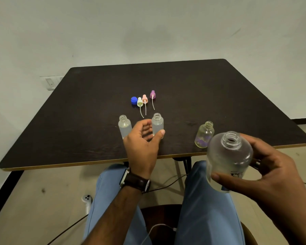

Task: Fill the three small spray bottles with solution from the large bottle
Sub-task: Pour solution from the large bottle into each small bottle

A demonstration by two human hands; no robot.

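Three small uncapped bottles stand on the dark table (184, 89): a frosted left bottle (124, 126), a frosted middle bottle (157, 123) and a clear right bottle (204, 135) with purple print. My left hand (142, 140) curls around the middle bottle, thumb against its lower front, fingers behind. My right hand (265, 172) holds the large open bottle (228, 160) above the table's near edge, mouth up and tilted slightly. A blue cap (134, 100) lies behind the small bottles.
Three spray heads with dip tubes lie near the blue cap: white (140, 103), pink (144, 99), purple (152, 95). My knees in blue trousers sit below the table's near edge. Cables and a white controller (87, 199) lie on the floor.
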